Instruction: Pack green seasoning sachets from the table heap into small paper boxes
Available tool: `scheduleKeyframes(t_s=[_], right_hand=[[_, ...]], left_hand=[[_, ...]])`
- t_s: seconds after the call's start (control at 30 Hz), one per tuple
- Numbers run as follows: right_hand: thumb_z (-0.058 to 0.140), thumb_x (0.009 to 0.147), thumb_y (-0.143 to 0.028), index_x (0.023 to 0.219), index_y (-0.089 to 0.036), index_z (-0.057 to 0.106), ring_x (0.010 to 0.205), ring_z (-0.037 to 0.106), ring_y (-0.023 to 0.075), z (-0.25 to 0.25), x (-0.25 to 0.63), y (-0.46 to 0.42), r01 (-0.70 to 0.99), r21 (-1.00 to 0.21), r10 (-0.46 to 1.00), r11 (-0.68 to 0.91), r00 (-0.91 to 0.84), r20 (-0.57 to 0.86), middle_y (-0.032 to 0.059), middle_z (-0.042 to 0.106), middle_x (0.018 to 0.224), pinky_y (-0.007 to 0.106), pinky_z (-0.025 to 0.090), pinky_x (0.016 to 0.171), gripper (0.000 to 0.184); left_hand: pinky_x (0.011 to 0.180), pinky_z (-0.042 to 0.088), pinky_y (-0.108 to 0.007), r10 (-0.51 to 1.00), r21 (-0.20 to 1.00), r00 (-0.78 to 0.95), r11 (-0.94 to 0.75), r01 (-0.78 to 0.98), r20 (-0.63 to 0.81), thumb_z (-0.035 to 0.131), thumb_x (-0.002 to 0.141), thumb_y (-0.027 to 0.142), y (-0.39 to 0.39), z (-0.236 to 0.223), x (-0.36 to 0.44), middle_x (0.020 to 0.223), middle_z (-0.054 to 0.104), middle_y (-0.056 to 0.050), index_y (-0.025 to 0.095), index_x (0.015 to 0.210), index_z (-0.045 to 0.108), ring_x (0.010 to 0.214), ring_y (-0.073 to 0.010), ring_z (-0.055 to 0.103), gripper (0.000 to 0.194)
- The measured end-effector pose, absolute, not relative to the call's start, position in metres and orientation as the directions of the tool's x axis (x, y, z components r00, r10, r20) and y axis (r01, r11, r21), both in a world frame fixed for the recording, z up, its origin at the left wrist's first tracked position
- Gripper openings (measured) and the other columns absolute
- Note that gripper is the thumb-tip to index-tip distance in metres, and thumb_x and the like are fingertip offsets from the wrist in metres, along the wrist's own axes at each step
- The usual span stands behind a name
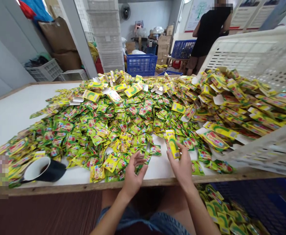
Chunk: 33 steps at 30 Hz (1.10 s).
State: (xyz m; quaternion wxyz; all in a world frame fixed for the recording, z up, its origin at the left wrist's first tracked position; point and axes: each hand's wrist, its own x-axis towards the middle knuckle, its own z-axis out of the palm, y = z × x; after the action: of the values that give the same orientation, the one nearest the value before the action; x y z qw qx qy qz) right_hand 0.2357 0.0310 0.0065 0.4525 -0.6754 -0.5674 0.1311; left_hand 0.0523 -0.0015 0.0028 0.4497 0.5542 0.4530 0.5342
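Closest to us are our bare forearms and our denim shorts (167, 223), below the near edge of the table (8, 107). Our left hand (135, 170) is just past the middle of that edge, fingers loosely curled and thumb held apart, beside the heap of green sachets (103, 127); we cannot tell whether it touches any. Our right hand (182, 163) grips a yellow box (172, 144) between thumb and fingers, over a bare white patch near the same edge, the box's far end pointing away from us.

The sachets spread across the table's middle and toward its near left part, where a dark mug (56, 170) sits close to the edge. More yellow boxes (250, 111) are piled along the far edge and at the right end, inside and around a white crate (250, 49). Beyond the far edge we see a blue crate (142, 63) and a person in black (210, 32).
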Motion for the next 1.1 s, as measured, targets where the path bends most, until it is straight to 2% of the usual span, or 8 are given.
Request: scheduleKeyframes(t_s=[0.13,0.23,0.37,0.5,0.67,0.8,0.97,1.1], right_hand=[[0.050,0.085,-0.040,0.114,-0.022,0.052,0.096,0.056,0.0211,0.022,0.211,0.001,0.206,-0.966,0.986,0.155,-0.099,0.137,0.0078,0.060,0.107,0.031,0.044,0.081,0.034],[0.045,0.089,-0.039,0.099,-0.022,0.062,0.088,0.058,0.0201,0.024,0.190,-0.004,0.127,-0.985,0.934,0.114,-0.352,0.062,0.0046,0.064,0.091,0.030,0.046,0.078,0.026],[0.046,0.089,-0.035,0.084,-0.020,0.064,0.076,0.056,0.0190,0.024,0.168,0.025,0.310,-0.921,0.962,0.236,-0.208,0.177,0.0045,0.063,0.079,0.030,0.045,0.070,0.024],[0.053,0.085,-0.023,0.099,-0.022,0.062,0.099,0.052,0.0223,0.024,0.124,0.065,0.494,-0.741,0.891,0.455,-0.253,0.378,0.0057,0.061,0.101,0.035,0.040,0.088,0.017],[0.054,0.078,-0.011,0.119,-0.015,0.051,0.097,0.050,0.0254,0.011,0.078,0.089,0.712,-0.555,0.902,0.430,-0.309,0.302,0.0130,0.057,0.106,0.039,0.041,0.084,0.041],[0.057,0.077,-0.012,0.103,-0.018,0.058,0.092,0.052,0.0232,0.013,0.097,0.080,0.680,-0.619,0.917,0.393,-0.246,0.312,0.0093,0.059,0.096,0.036,0.042,0.082,0.027],[0.060,0.077,-0.036,0.085,-0.017,0.061,0.068,0.056,0.0174,0.017,0.181,0.071,0.388,-0.914,0.988,0.121,0.039,0.147,0.0032,0.063,0.077,0.027,0.043,0.059,0.020],[0.057,0.078,-0.044,0.082,-0.016,0.061,0.060,0.055,0.0174,0.002,0.234,0.076,0.546,-0.835,0.987,-0.066,0.161,0.027,0.0038,0.063,0.068,0.025,0.039,0.052,0.029]], left_hand=[[0.095,0.043,-0.037,0.984,0.972,0.085,-0.135,-0.194,0.154,0.064,0.077,0.034,0.006,0.008,0.052,0.127,0.050,-0.014,0.021,0.132,0.030,0.111,-0.0237,0.054,0.066],[0.086,0.048,-0.035,0.996,0.965,0.042,-0.061,-0.254,0.074,0.066,0.075,0.033,0.006,0.014,0.041,0.112,0.061,-0.011,0.021,0.124,0.036,0.096,-0.0215,0.062,0.058],[0.079,0.050,-0.029,0.990,0.985,-0.138,-0.025,-0.173,0.001,0.071,0.069,0.027,-0.006,0.020,0.013,0.099,0.066,-0.006,0.020,0.112,0.046,0.089,-0.0193,0.064,0.050],[0.074,0.051,-0.027,0.963,0.991,-0.271,-0.022,-0.130,-0.014,0.075,0.063,0.029,-0.017,0.016,-0.007,0.092,0.068,-0.005,0.017,0.097,0.053,0.083,-0.0189,0.065,0.042],[0.071,0.053,-0.029,0.961,0.990,-0.272,0.011,-0.141,-0.050,0.077,0.061,0.029,-0.018,0.008,-0.012,0.088,0.069,-0.004,0.018,0.098,0.051,0.077,-0.0188,0.066,0.046],[0.072,0.053,-0.030,0.960,0.978,-0.268,0.028,-0.208,-0.085,0.077,0.061,0.033,-0.018,0.006,-0.010,0.088,0.070,-0.005,0.017,0.106,0.053,0.083,-0.0219,0.067,0.053],[0.070,0.054,-0.035,0.972,0.934,-0.185,0.072,-0.350,-0.144,0.073,0.064,0.036,-0.013,0.008,-0.001,0.081,0.072,-0.006,0.014,0.107,0.057,0.081,-0.0252,0.068,0.052],[0.070,0.054,-0.037,0.978,0.896,-0.132,0.088,-0.436,-0.161,0.074,0.063,0.032,-0.009,0.010,0.010,0.078,0.072,-0.005,0.016,0.112,0.054,0.075,-0.0246,0.069,0.055]])
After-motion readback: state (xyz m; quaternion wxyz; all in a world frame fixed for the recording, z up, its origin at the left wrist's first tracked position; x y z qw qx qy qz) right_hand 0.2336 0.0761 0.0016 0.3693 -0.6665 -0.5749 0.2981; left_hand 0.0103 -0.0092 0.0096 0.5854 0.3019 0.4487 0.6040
